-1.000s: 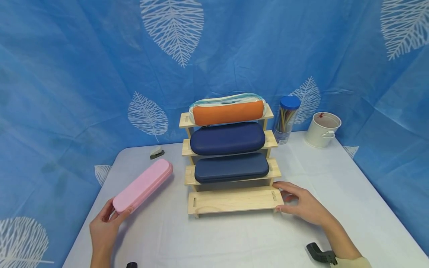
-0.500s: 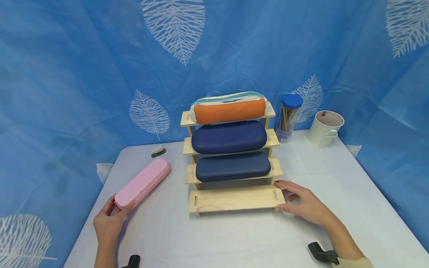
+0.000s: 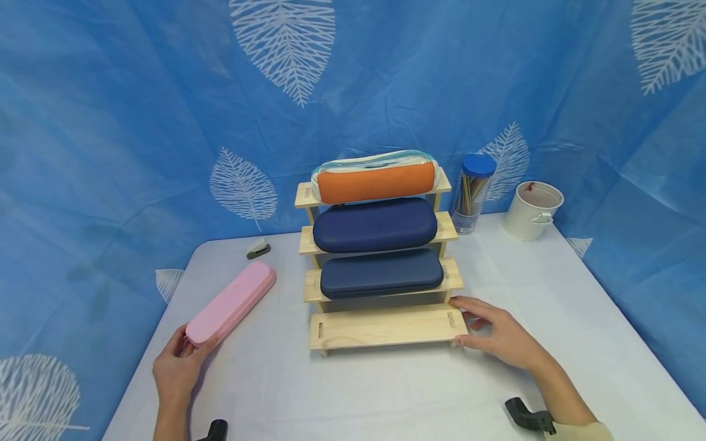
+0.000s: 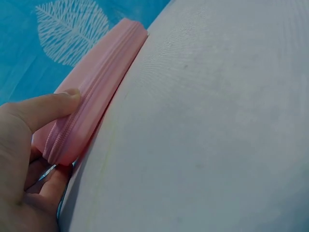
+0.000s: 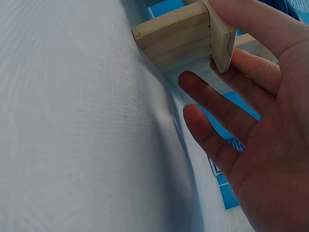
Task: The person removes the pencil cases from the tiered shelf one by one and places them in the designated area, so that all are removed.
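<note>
A long pink pencil case [image 3: 231, 303] lies slanted on the white table at the left. My left hand [image 3: 194, 343] grips its near end, with the thumb on the zip side [image 4: 72, 96] and fingers under the end. In the left wrist view the pink case [image 4: 96, 92] stretches away from the hand. A stepped wooden rack [image 3: 380, 327] stands in the middle with its bottom shelf bare. My right hand [image 3: 460, 323] touches that shelf's right end with straight, spread fingers [image 5: 212, 125]. The upper shelves hold an orange pouch [image 3: 375, 182] and two dark blue cases [image 3: 375, 225].
A clear tube with a blue lid [image 3: 471, 193] holds coloured sticks right of the rack. A white bucket [image 3: 532, 210] stands further right. A small grey object [image 3: 257, 248] lies behind the pink case. A blue leaf-print curtain surrounds the table [image 3: 386, 392].
The pink case has come down slightly to the left and now lies flat on the table, still held at its near end. The right hand stays at the shelf end.
</note>
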A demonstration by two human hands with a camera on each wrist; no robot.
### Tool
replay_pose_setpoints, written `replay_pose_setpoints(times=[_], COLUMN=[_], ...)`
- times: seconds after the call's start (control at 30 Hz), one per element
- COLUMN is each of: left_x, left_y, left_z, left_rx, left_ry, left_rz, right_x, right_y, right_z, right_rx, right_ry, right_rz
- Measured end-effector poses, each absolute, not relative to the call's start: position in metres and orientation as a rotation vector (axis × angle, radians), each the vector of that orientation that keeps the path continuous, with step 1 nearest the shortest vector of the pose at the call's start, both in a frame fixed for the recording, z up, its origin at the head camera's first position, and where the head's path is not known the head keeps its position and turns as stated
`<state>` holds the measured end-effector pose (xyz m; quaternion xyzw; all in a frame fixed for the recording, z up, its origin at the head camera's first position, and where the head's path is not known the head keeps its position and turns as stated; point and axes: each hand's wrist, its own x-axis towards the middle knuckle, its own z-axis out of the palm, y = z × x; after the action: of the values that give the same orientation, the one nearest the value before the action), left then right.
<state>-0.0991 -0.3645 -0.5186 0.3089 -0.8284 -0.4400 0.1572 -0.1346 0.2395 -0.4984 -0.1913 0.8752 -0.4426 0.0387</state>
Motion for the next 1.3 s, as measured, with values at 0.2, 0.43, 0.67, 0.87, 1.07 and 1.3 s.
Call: replay_pose_setpoints(times=[0.2,0.43,0.67,0.87,1.07,1.3], left_x=[-0.0948,-0.0978,-0.1018,-0.1008,-0.0995,-0.0993], left_y=[-0.3637,-0.3627,-0.3623,-0.3642,-0.3616,-0.3612], left_z=[-0.5139,-0.5144,-0.5178,-0.5187,-0.5151,-0.5128], left_rx=[0.906,0.881,0.846,0.872,0.852,0.898], left_ry=[-2.406,-2.414,-2.415,-2.431,-2.427,-2.372], left_rz=[-1.265,-1.246,-1.252,-1.237,-1.243,-1.253], right_x=[-0.1328,-0.1324,-0.1323,-0.1332,-0.1336,-0.1332], right_y=[0.2395,0.2413,0.2430,0.2420,0.2400,0.2389], right_z=[-0.4996,-0.5002,-0.4999,-0.4990,-0.4982,-0.4981], right_rx=[-0.596,-0.584,-0.564,-0.576,-0.591,-0.571], right_ry=[2.650,2.669,2.687,2.657,2.686,2.686], right_rz=[-1.406,-1.394,-1.365,-1.399,-1.372,-1.377])
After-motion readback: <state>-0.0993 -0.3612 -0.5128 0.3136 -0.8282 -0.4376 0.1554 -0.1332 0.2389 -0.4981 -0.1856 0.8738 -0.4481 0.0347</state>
